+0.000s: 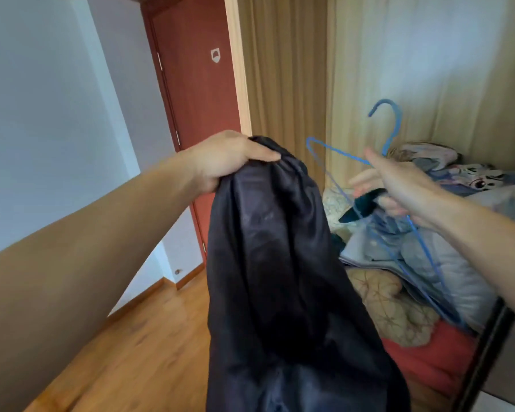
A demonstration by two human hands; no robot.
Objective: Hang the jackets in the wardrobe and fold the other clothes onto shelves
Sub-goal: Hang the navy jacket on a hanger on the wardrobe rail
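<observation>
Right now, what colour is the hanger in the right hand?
Blue. The thin hanger, held by the right hand, shows clearly in the head view.

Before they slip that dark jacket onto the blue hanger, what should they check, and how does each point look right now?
1. Left hand gripping the dark jacket at its top: ok.
2. Right hand holding the blue hanger: ok, fingers loose.
3. Hanger free of the jacket: ok, apart.
4. Jacket's neck opening found: cannot tell, fabric bunched.
5. Hanger hook unobstructed: ok.
6. Wardrobe rail ready: cannot tell, not in view.
</observation>
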